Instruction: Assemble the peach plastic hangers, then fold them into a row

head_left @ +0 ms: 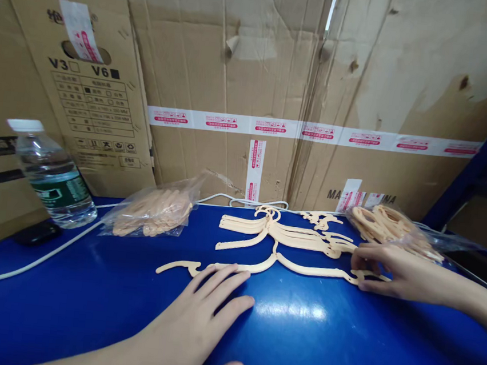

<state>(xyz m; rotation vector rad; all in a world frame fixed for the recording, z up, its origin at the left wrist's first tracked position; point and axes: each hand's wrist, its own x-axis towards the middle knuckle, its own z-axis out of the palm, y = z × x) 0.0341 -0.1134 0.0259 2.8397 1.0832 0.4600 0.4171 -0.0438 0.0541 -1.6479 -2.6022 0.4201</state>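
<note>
A beige plastic folding clothes hanger (pixel 310 269) lies unfolded on the blue table, its two arms spread left and right. My left hand (pixel 196 313) is open, palm down, with its fingertips on or just beside the hanger's left arm. At the other end, my right hand (pixel 383 270) is closed in a pinch on the curved end piece of the right arm; its fingers partly cover that piece. Just behind lies a stack of beige hangers (pixel 298 237), their arms overlapping. Some small loose beige hanger parts (pixel 321 220) rest farther back.
A clear bag of beige parts (pixel 154 211) sits at left, another bag (pixel 388 228) at right. A water bottle (pixel 56 179) and a white cable (pixel 33 265) are on the left. Cardboard (pixel 228 164) walls the back. A dark flat device (pixel 480 268) lies at far right.
</note>
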